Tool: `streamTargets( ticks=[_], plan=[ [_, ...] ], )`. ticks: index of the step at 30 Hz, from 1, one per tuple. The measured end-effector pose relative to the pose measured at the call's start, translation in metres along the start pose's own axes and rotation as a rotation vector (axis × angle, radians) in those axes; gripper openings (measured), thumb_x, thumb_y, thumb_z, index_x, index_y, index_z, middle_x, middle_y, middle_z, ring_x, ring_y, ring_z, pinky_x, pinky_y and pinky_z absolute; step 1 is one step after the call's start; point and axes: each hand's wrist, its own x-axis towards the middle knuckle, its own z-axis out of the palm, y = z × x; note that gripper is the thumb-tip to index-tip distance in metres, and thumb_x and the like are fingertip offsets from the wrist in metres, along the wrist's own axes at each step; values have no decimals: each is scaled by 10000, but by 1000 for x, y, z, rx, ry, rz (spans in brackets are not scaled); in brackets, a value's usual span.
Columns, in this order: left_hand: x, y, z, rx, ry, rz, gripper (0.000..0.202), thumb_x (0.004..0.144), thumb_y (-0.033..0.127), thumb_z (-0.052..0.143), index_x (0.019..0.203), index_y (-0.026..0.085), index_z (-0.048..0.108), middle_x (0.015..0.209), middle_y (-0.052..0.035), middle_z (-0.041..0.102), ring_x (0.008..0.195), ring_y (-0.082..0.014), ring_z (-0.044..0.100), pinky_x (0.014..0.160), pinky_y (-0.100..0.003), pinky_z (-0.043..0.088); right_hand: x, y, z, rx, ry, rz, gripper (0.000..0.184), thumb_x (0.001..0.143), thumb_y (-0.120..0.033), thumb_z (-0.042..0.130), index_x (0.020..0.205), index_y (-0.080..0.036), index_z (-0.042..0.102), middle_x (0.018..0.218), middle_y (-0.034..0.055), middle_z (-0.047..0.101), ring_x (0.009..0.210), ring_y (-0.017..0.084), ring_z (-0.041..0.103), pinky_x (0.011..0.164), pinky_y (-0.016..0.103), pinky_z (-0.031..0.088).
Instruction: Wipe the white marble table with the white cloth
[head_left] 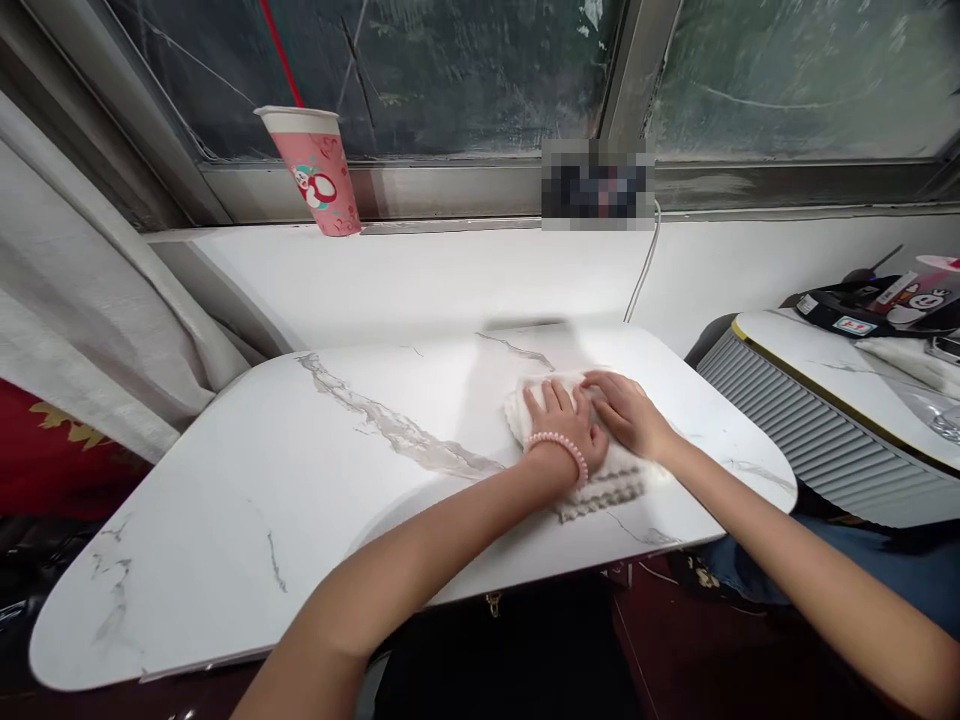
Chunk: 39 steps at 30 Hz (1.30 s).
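Folded cream-white cloth with ruffled edges [613,472] on white, grey-veined, marble-look table [232,450], right of table's middle. Left hand [568,424] flat on cloth, grip slack, fingers spread; right hand [630,412] bent over it, cannot tell if pinching. Uneven pressure could bunch cloth. Cloth partly hidden by hands; pixelated dark patch [598,185] beyond table unreadable.

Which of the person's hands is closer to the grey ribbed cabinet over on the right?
Right. The right hand is on the white cloth, left of the grey ribbed cabinet and apart from it; the left hand is on the same cloth, farther left.
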Motion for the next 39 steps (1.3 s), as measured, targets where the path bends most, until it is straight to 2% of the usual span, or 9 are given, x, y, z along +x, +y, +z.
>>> streamTargets(
  ticks=[3, 6, 9, 12, 16, 22, 30, 35, 39],
  plan=[
    [-32, 2, 2, -9, 10, 85, 660, 942, 411, 286, 1500, 59, 289, 1555, -227, 288, 1446, -408, 204, 1134, -677, 86, -32, -26, -6, -19, 45, 53, 307, 917, -295, 382, 1134, -226, 588, 1221, 100, 624, 1178, 287, 548, 1001, 484, 419],
    [-57, -2, 3, -3, 34, 117, 654, 947, 413, 293, 1507, 77, 275, 1557, -223, 284, 1442, -408, 213, 1131, -680, 98, -50, -47, -6, -14, 59, 99, 288, 912, -295, 389, 1121, -240, 579, 1225, 93, 621, 1164, 284, 553, 990, 486, 424],
    [-70, -9, 2, -2, 58, 144, 648, 960, 418, 280, 1511, 77, 263, 1551, -242, 285, 1438, -410, 227, 1128, -676, 122, -52, -60, -2, -6, 53, 119, 273, 901, -288, 392, 1103, -239, 570, 1227, 93, 621, 1152, 287, 554, 979, 489, 421],
    [-69, -22, 0, -6, 56, 155, 639, 964, 430, 285, 1512, 100, 274, 1548, -229, 302, 1436, -392, 245, 1139, -655, 129, -41, -68, 4, -18, 42, 108, 267, 886, -258, 392, 1082, -231, 572, 1199, 99, 631, 1136, 292, 553, 977, 484, 407],
    [-51, -51, -5, -5, 53, 109, 630, 958, 430, 307, 1515, 137, 281, 1549, -189, 325, 1435, -357, 267, 1157, -620, 115, -10, -74, 21, -59, 22, 84, 286, 874, -214, 373, 1065, -208, 585, 1145, 108, 647, 1107, 288, 550, 974, 460, 388],
    [-3, -114, -13, -24, 45, 52, 577, 957, 418, 317, 1497, 215, 320, 1548, -107, 359, 1442, -254, 276, 1194, -510, 96, 59, -72, 61, -75, 47, 108, 263, 865, -199, 388, 1033, -206, 590, 1094, 119, 665, 1078, 296, 542, 967, 452, 375],
    [54, -190, -17, -79, 144, -65, 503, 965, 374, 311, 1419, 182, 415, 1493, -78, 443, 1396, -196, 349, 1199, -445, 137, 149, -75, 107, 0, 30, 162, 308, 873, -162, 367, 1050, -167, 619, 1165, 128, 666, 1160, 282, 535, 1021, 442, 345],
    [67, -218, -23, -78, 149, -93, 478, 979, 367, 286, 1398, 197, 441, 1481, -66, 461, 1381, -191, 371, 1190, -427, 164, 175, -80, 123, -5, 38, 146, 315, 878, -170, 374, 1049, -160, 638, 1154, 130, 672, 1163, 278, 538, 1029, 434, 338],
    [66, -221, -23, -49, 155, -94, 482, 987, 360, 280, 1407, 184, 437, 1493, -85, 446, 1391, -197, 360, 1188, -435, 169, 177, -81, 126, -12, 50, 130, 321, 877, -165, 378, 1061, -157, 641, 1145, 133, 678, 1142, 276, 549, 1022, 426, 341]
  ],
)
